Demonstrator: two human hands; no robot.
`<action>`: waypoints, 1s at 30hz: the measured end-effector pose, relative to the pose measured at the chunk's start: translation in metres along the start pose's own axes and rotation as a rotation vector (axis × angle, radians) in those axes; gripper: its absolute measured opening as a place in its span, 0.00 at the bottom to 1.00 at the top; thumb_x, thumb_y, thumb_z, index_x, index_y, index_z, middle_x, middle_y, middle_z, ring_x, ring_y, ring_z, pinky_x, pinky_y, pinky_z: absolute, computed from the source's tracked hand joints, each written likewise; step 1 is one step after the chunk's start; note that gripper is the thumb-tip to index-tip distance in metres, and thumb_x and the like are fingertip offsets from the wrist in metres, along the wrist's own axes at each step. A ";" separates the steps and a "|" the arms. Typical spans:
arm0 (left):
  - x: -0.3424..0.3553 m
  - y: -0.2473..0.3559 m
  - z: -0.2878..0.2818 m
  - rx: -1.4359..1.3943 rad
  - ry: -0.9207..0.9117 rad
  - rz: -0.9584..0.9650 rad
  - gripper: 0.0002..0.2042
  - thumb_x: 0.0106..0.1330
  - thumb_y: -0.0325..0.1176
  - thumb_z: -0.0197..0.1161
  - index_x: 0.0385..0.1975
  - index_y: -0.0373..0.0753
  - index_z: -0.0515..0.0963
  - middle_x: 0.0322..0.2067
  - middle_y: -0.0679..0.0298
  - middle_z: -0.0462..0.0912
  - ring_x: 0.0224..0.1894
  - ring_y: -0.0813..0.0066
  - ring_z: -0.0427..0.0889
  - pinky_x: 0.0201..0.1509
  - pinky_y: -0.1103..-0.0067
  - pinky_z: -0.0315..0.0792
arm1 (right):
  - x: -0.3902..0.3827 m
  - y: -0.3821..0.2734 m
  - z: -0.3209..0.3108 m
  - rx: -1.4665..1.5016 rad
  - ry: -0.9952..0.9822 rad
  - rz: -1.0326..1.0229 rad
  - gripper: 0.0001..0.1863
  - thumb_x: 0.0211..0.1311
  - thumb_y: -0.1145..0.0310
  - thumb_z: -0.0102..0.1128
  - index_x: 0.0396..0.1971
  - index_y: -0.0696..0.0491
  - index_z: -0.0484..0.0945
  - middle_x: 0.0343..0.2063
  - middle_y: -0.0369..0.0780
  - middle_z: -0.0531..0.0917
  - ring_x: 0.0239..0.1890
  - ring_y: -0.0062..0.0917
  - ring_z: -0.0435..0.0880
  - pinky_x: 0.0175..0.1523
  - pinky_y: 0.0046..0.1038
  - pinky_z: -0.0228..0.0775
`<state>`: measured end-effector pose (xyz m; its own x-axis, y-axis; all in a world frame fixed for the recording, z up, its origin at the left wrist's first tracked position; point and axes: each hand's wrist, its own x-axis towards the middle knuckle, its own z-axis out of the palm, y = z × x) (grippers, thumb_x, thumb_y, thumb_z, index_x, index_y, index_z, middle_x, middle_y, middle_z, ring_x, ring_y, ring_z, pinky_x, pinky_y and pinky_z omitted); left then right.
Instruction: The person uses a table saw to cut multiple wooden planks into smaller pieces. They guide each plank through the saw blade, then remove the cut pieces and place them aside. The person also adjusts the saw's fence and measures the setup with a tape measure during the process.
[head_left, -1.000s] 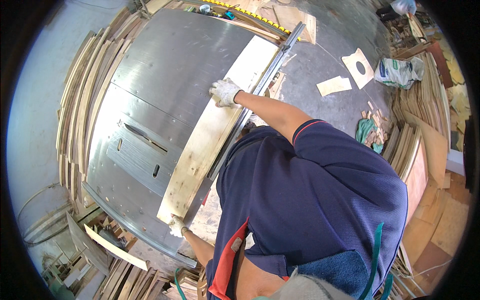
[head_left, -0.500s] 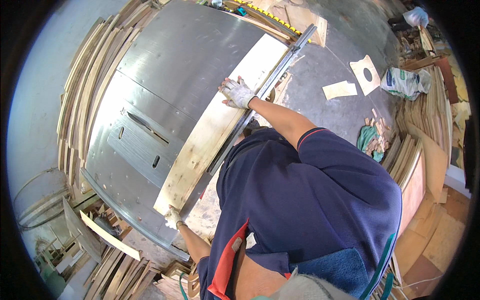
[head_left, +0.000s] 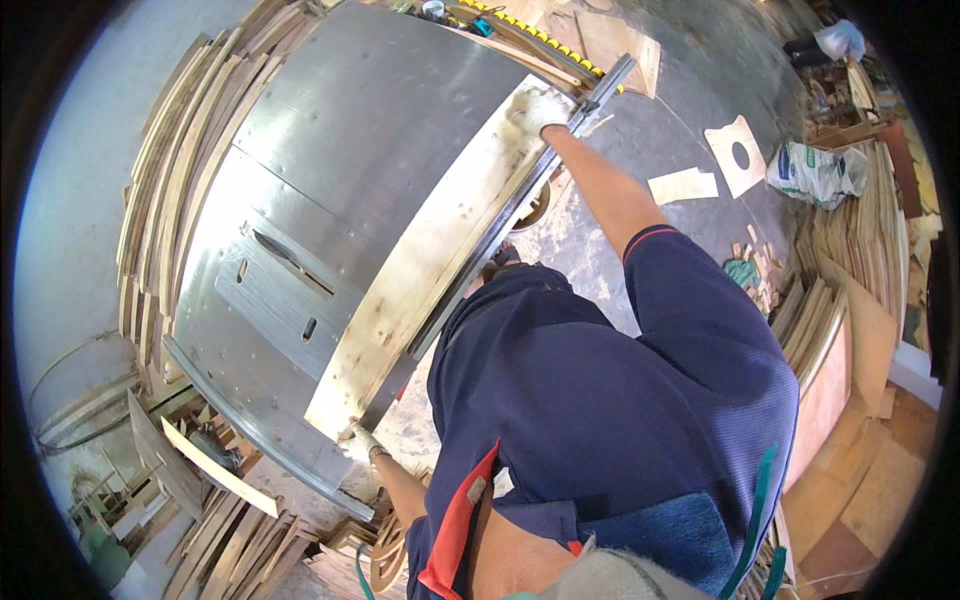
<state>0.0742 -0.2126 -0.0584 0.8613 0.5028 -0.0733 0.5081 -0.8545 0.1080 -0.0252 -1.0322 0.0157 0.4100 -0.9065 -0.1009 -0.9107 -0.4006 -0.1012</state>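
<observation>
Pale board (head_left: 425,260), right hand (head_left: 541,108) atop far end, left hand (head_left: 361,441) at near corner (both gloved), grips unclear

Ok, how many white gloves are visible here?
2: one on the left hand, at the lower end of the board; one on the right hand, near its upper end.

Metal tabletop (head_left: 380,120): broad open area left of the wooden board (head_left: 425,250); a hand can pass flat along that edge.
Narrow slot (head_left: 294,265): a break in this otherwise level path.
Board's upper face: open between the right hand (head_left: 542,108) at the far end and the left hand (head_left: 360,440) at the near end.
Metal rail (head_left: 608,82): close along the board's right side, restricting access.
Stacked wooden strips (head_left: 190,160): barrier along the tabletop's left side.
</observation>
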 end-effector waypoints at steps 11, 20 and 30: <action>-0.074 0.059 0.015 -0.004 -0.266 0.364 0.47 0.67 0.63 0.62 0.73 0.28 0.57 0.76 0.32 0.46 0.77 0.35 0.50 0.77 0.52 0.54 | 0.069 0.039 0.015 0.144 -0.189 -0.165 0.38 0.58 0.35 0.59 0.56 0.52 0.81 0.57 0.55 0.82 0.60 0.47 0.81 0.64 0.43 0.73; -0.068 0.061 0.014 0.037 -0.306 0.301 0.49 0.64 0.67 0.62 0.73 0.30 0.58 0.76 0.32 0.47 0.78 0.33 0.47 0.77 0.49 0.52 | 0.079 0.056 0.038 -0.012 -0.174 -0.066 0.27 0.64 0.47 0.57 0.51 0.54 0.83 0.51 0.54 0.85 0.57 0.47 0.84 0.62 0.44 0.76; -0.070 0.055 0.021 -0.004 -0.308 0.310 0.52 0.64 0.66 0.63 0.76 0.31 0.54 0.76 0.32 0.46 0.79 0.33 0.43 0.80 0.53 0.46 | 0.085 0.051 0.042 0.028 -0.360 0.074 0.23 0.69 0.63 0.53 0.61 0.51 0.80 0.63 0.49 0.79 0.64 0.42 0.80 0.66 0.44 0.74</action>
<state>0.0420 -0.2973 -0.0687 0.9306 0.1600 -0.3292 0.2267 -0.9581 0.1753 -0.0343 -1.1237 -0.0397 0.3390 -0.8261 -0.4502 -0.9389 -0.3271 -0.1068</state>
